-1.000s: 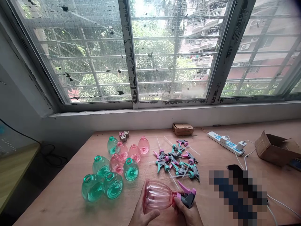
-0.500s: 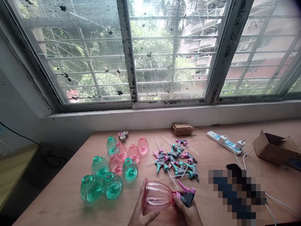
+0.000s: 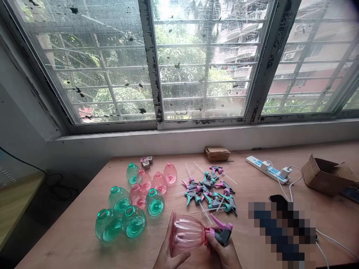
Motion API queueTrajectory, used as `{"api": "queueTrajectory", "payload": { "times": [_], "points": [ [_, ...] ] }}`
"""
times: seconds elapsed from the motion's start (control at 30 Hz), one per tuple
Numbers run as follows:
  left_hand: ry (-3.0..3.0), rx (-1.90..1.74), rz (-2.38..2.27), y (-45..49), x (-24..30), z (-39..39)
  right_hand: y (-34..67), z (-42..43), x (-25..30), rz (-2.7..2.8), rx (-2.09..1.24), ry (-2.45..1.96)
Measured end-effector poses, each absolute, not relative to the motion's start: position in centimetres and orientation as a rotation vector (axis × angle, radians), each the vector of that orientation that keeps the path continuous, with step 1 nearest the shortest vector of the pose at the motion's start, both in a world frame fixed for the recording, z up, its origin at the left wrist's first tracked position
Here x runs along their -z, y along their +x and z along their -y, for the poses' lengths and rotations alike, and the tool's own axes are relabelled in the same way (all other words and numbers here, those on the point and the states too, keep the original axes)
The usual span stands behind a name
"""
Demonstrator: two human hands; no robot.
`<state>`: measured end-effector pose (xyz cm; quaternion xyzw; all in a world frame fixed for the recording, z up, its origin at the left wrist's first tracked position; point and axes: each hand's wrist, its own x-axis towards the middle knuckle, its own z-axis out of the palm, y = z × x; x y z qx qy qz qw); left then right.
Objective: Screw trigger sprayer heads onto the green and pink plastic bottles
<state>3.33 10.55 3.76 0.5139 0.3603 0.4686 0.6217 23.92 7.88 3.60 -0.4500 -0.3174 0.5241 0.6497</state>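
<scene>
I hold a pink ribbed plastic spray bottle on its side just above the near edge of the wooden table. My left hand wraps round the bottle's body from below. My right hand grips its neck and the grey and pink trigger head. To the left stand several open green bottles and pink bottles without heads. A pile of loose trigger heads with dip tubes lies just beyond the held bottle.
A white power strip with a plugged charger and cables lies at the right, an open cardboard box beyond it. A dark phone lies beside a blurred-out patch. A small brown packet and small cubes sit near the window wall.
Almost nothing differs: the view has shifted slightly, and both hands keep the same hold on the pink bottle and its trigger head.
</scene>
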Motion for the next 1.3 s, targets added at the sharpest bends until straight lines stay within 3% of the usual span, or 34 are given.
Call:
{"api": "queueTrajectory", "payload": {
  "times": [1.3],
  "points": [
    [1.196,-1.027,-0.844,3.3,-2.9,-11.1,23.9,-8.3,-2.1,0.721,-1.174,-1.033]
  ]
}}
